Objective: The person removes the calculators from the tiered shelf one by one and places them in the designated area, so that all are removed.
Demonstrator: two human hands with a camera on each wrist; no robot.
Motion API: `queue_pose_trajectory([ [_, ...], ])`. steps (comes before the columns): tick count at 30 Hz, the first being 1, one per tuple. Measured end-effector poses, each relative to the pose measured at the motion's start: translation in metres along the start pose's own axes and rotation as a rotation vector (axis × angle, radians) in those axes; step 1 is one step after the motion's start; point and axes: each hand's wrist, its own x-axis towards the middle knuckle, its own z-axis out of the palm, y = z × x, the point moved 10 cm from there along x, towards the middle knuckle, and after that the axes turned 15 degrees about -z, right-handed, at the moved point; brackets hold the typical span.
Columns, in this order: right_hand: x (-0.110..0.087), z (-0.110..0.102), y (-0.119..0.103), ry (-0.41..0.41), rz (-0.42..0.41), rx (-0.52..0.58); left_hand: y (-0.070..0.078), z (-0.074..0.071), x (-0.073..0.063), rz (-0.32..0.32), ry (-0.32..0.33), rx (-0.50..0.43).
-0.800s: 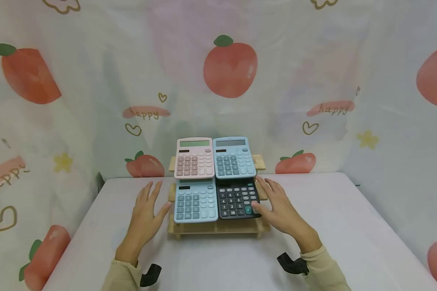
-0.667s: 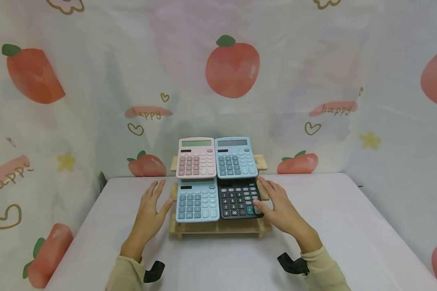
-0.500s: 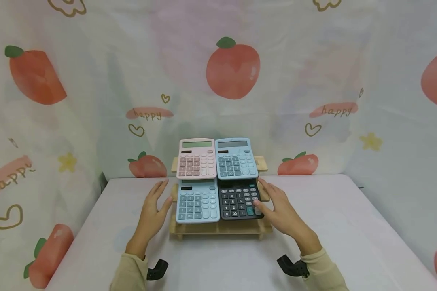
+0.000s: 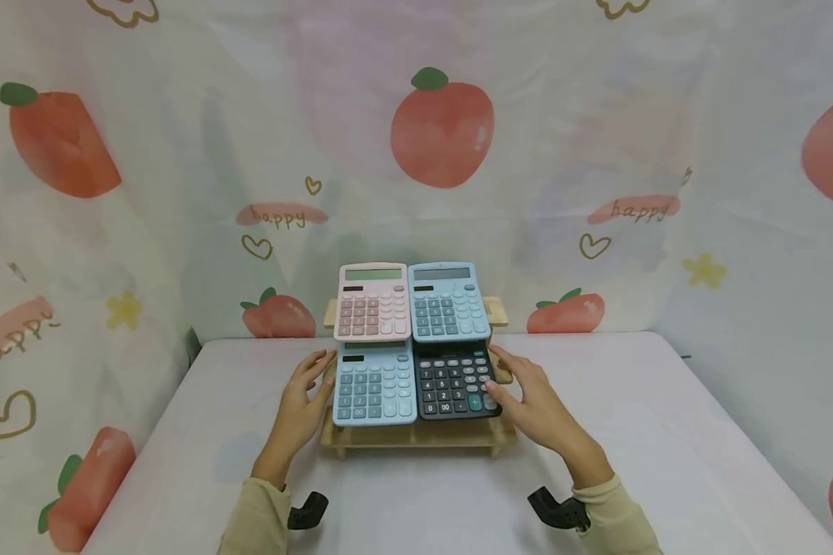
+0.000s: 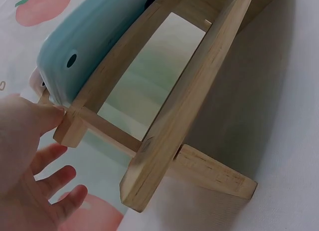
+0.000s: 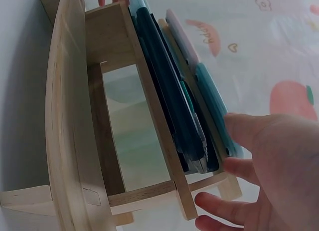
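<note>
A wooden stand holds calculators in two tiers. On its lower tier a light blue calculator leans at left and a black calculator at right. Behind and above them are a pink calculator and another light blue calculator. My left hand is at the stand's left side, its thumb by the lower blue calculator's edge; the left wrist view shows the other fingers loose. My right hand is beside the black calculator, thumb at its right edge, fingers relaxed and spread.
The stand is on a white-covered table, close to a patterned cloth backdrop. Cloth also hangs along both sides. Black wrist mounts show beside the beige sleeves.
My left hand has moved right, up to the stand and the lower blue calculator's left edge. The right hand has barely moved, and the calculators stay in place.
</note>
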Motion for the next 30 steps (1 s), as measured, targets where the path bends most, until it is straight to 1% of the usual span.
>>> queue_pose_trajectory([
  [3,-0.001,-0.004,-0.001,0.025,-0.019,-0.01,0.0,0.002,0.001,0.004,-0.007,0.009],
  [8,-0.001,-0.008,-0.004,0.038,-0.047,-0.022,-0.003,0.004,0.0,-0.011,-0.011,0.016],
  [10,0.0,-0.009,-0.005,0.041,-0.058,-0.009,-0.003,0.003,0.0,-0.013,-0.012,0.015],
  [12,0.001,-0.009,-0.004,0.034,-0.052,0.017,-0.002,0.003,0.001,-0.012,-0.014,0.013],
  [17,-0.001,-0.002,0.002,-0.012,-0.005,0.113,-0.002,0.002,0.002,-0.014,-0.013,0.011],
  [22,-0.004,0.008,0.01,-0.04,0.031,0.246,-0.005,0.003,0.001,-0.016,-0.013,0.004],
  [26,-0.004,0.016,0.013,-0.052,0.028,0.372,-0.005,0.004,0.001,-0.016,-0.011,0.001],
  [30,-0.003,0.02,0.017,-0.043,0.054,0.488,-0.003,0.003,0.002,-0.016,-0.012,-0.001],
])
